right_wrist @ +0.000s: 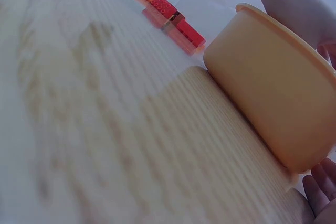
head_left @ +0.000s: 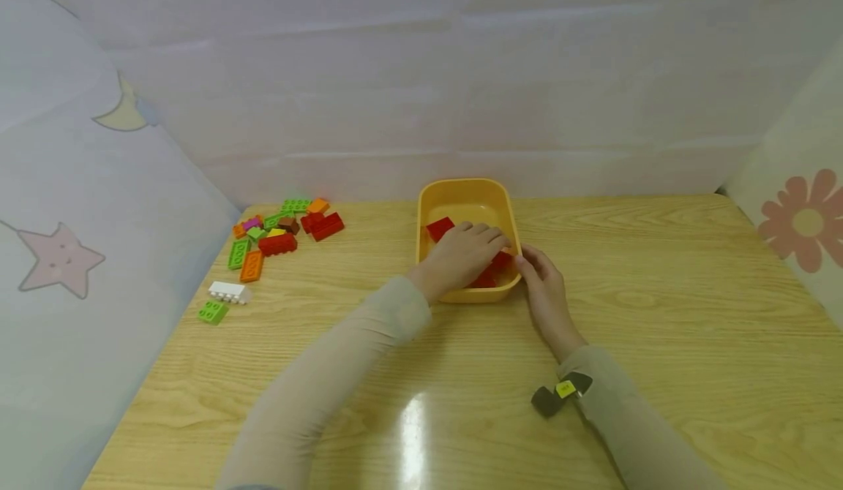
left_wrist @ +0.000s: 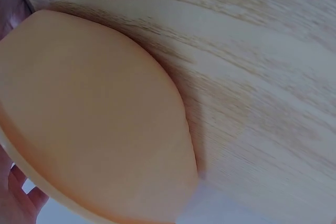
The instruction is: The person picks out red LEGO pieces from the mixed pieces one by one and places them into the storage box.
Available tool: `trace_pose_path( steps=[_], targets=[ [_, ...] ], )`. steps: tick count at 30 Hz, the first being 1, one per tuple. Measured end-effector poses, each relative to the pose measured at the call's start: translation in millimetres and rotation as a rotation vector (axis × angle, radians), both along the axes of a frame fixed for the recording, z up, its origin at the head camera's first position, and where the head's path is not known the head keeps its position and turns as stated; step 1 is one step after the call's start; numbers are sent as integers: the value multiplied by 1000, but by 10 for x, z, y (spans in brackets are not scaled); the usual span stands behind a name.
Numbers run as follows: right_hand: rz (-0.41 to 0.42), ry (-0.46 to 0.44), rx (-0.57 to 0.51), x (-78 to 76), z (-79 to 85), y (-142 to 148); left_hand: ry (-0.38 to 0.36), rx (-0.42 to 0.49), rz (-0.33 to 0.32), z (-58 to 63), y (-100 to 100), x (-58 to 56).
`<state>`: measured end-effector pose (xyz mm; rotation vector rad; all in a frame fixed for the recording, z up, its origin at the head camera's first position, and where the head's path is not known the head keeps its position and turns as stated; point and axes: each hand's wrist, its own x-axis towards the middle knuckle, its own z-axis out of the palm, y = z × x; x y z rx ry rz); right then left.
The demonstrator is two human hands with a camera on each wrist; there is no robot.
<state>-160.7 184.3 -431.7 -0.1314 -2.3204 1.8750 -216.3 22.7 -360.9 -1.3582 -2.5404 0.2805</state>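
Observation:
A yellow plastic bin [head_left: 464, 191] stands near the back of the table with several red bricks [head_left: 440, 228] inside. My left hand [head_left: 461, 256] reaches over its near left side, back of the hand up, above those bricks. Its fingertips are hidden, so whether they hold a brick cannot be told. At the bin's near right corner my right hand [head_left: 545, 296] holds the bin from outside, thumb at the rim. In the right wrist view its fingers [right_wrist: 323, 184] touch the low corner of the bin. The bin's outer wall [left_wrist: 100, 108] fills much of the left wrist view.
On the table's left side lies a loose group of bricks: red [head_left: 278, 244], orange [head_left: 252, 265], green [head_left: 240, 254] and others. A white brick [head_left: 227, 292] and a light green brick [head_left: 213, 312] lie nearer the left edge. A pale cloth wall [head_left: 369, 110] rises behind the table.

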Motion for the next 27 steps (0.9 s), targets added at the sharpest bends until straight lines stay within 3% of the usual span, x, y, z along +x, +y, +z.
trace_pose_path(
  steps=[7, 16, 27],
  targets=[
    [-12, 2, -2, -7, 4, -1, 31, 41, 10, -19, -49, -28],
    [-9, -20, -20, -6, -3, -3, -30, 74, 102, -5, -178, -115],
    [-9, -14, -17, 1, 16, 4, -39, 158, 175, 68, -580, -329]
  ],
)
